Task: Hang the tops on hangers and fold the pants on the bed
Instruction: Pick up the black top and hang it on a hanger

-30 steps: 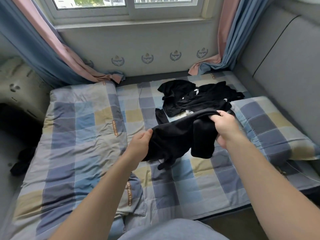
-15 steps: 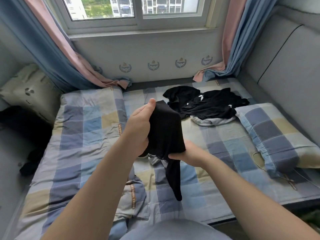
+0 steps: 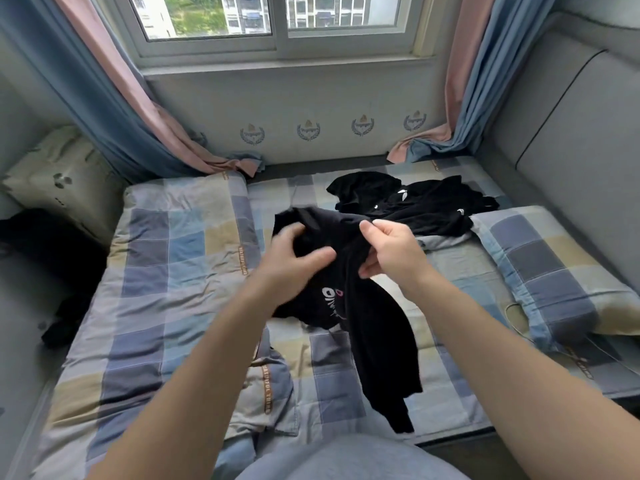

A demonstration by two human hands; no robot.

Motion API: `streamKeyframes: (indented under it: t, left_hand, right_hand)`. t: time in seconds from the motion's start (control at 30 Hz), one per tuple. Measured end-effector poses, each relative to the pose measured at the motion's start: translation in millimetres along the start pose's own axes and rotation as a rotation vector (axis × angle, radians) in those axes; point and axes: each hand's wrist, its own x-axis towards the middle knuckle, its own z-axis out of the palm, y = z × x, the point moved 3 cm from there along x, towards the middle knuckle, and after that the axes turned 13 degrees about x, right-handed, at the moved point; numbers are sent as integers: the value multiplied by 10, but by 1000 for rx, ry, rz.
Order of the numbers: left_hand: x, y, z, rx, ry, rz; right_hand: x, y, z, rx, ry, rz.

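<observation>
Our left hand (image 3: 294,258), blurred, grips a bunch of a black garment (image 3: 374,323) above the bed (image 3: 173,271). Our right hand (image 3: 388,251) pinches its upper edge just beside. We see a printed logo and one long limb of cloth dangling toward the bed's near edge. We cannot tell whether it is a top or pants, so we could sort it wrongly. The bunched grip may leave it twisted. A pile (image 3: 415,206) of dark clothes lies behind.

Daylit window (image 3: 277,26), blue and pink curtains (image 3: 97,109), plaid-covered bed (image 3: 166,271), grey padded wall (image 3: 571,133), plaid pillow (image 3: 554,265)
</observation>
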Motion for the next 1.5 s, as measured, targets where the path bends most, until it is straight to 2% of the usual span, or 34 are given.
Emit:
streamKeyframes:
  t: [0.1, 0.17, 0.27, 0.4, 0.5, 0.63, 0.73, 0.8, 0.93, 1.03, 1.13, 1.23, 1.3, 1.4, 1.43, 1.5]
  left_hand:
    - [-212, -45, 488, 48, -202, 21]
    - [-317, -88, 734, 50, -234, 4]
    - [-326, -185, 816, 102, -118, -31]
    - [-210, -270, 594, -138, 22, -89]
    - [-164, -293, 406, -352, 114, -177]
    - [-130, -328, 264, -647, 127, -384]
    - [-129, -331, 196, -756, 144, -432]
    - [-143, -324, 187, -812, 120, -455]
    - [-160, -260, 177, -898, 31, -536]
    - [-130, -249, 71, -961, 7, -546]
    - [-100, -292, -13, -1049, -21, -472]
    - [-106, -355, 42, -919, -103, -393]
    - [-168, -398, 149, -675, -173, -355]
    - [-296, -435, 370, -411, -320, -173]
    - [-334, -447, 439, -377, -335, -106]
    - [-358, -500, 524, -291, -260, -15]
  right_hand:
    - [-52, -274, 148, 226, 52, -1]
    - [-55, -424, 238, 337, 84, -9]
    - [-49, -570, 273, 410, 139, -50]
    - [-99, -478, 145, 322, 137, -31]
    - [-227, -225, 32, 113, 2, 56]
    - [-483, 355, 19, -212, -320, 312]
    - [-658, 742, 90, -276, -459, 471]
    - [-695, 909, 193, -211, -435, 433]
    - [-580, 1022, 314, -78, -261, 231]
    - [-523, 928, 304, -151, -222, 107]
    - [-493, 830, 250, -158, -168, 68]
    - [-451, 665, 224, -74, -68, 56]
    - [-419, 574, 217, 27, -16, 95]
    - [-398, 463, 229, 122, 28, 137]
    - [-393, 442, 229, 129, 46, 133]
    - [-369, 419, 208, 134, 99, 120]
